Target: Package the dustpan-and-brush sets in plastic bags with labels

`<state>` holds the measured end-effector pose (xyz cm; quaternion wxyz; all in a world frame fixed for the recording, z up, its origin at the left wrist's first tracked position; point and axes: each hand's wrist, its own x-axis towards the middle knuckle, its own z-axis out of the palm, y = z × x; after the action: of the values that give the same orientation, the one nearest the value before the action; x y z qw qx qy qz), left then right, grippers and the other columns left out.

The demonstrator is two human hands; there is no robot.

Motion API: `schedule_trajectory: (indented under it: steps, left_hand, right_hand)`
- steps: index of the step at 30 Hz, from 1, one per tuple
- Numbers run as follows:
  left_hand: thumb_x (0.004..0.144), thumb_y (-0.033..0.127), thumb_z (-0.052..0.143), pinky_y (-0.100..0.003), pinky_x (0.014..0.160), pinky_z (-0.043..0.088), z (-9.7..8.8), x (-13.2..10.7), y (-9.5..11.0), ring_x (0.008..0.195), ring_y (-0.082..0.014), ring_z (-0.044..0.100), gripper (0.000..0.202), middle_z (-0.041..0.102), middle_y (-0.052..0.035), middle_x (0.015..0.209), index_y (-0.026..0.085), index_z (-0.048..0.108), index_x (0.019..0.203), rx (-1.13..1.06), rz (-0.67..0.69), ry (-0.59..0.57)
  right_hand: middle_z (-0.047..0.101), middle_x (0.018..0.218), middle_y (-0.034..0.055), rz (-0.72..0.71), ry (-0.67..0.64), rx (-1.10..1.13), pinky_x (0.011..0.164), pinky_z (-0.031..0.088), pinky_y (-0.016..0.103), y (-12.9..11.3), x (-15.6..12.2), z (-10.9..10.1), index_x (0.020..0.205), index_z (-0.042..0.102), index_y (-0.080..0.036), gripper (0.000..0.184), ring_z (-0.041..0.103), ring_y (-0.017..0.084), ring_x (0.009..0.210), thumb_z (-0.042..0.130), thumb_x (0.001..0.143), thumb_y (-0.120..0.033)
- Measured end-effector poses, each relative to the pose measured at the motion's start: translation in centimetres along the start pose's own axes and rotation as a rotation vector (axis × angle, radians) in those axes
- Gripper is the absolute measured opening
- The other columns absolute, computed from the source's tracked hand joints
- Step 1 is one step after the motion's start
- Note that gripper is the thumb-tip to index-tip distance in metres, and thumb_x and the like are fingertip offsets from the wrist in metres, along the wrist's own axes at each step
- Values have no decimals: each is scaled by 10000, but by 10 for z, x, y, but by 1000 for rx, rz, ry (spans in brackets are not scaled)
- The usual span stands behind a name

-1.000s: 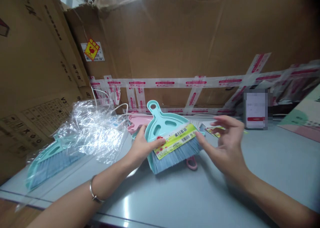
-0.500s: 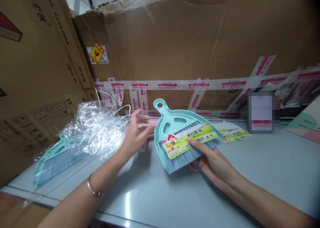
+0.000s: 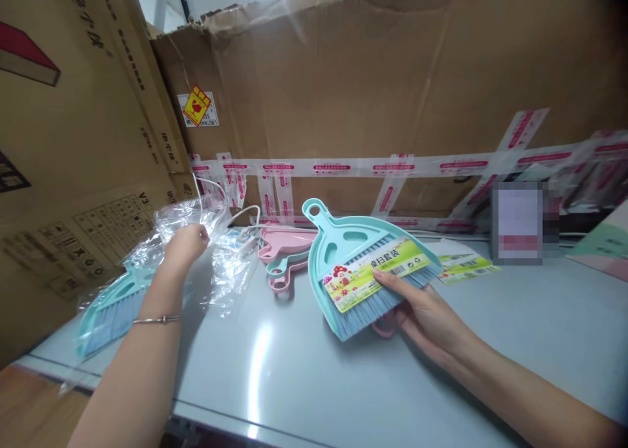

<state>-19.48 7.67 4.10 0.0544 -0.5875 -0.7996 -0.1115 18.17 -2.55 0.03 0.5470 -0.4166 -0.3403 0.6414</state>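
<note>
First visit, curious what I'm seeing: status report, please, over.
Right hand holds teal dustpan-and-brush set at bristle end. Left hand closed on clear plastic bags. Pink dustpans lie between the hands, untouched.

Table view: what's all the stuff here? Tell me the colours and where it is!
dustpan-and-brush set: one, teal with yellow-green label, centre, held.
loose dustpans: small stack, pink and teal, behind it.
clear bags: pile, see-through, left.
bagged set: one, teal, far left.
label cards: a few, yellow-green, right.
boxes: several, brown, behind and left.
table: one, grey.
left hand: closed on clear bags.
right hand: holds dustpan-and-brush set.
</note>
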Motion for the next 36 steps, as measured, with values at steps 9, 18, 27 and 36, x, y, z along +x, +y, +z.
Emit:
schedule_trajectory:
  steps: [9, 18, 27, 36]
  left_hand:
    - [833, 207, 420, -294, 699, 442, -14, -43, 69, 787, -196, 582, 155, 643, -68, 850, 175, 572, 833, -173, 554, 569]
    - [837, 222, 531, -333, 724, 447, 32, -88, 129, 862, -220, 583, 152, 645, -90, 943, 159, 584, 964, -156, 1044, 230]
    - [843, 245, 554, -428, 829, 437, 36, -71, 118, 1081, -277, 530, 255, 582, -103, 1214, 214, 595, 1092, -197, 1021, 197]
    - [846, 193, 507, -428, 822, 422, 21, -49, 100, 994, -257, 548, 171, 644, -76, 1043, 198, 670, 794, -191, 982, 306]
  right_hand:
    - [578, 596, -11, -37, -9, -8, 295, 369, 247, -5, -4, 3, 873, 537, -185, 365, 507, 151, 416, 748, 636, -366]
    - [683, 800, 32, -155, 155, 140, 523, 560, 249, -28, -4, -1, 967, 627, -184, 359, 650, 189, 686, 747, 634, -243]
    - [676, 1013, 24, -307, 271, 228, 656, 585, 232, -47, 3, -5, 1000, 638, -212, 403, 639, 162, 916, 736, 613, -153]
    - [676, 1002, 19, -312, 393, 247, 591, 582, 214, -49, 13, -29, 895, 662, -206, 317, 653, 153, 821, 682, 599, -94]
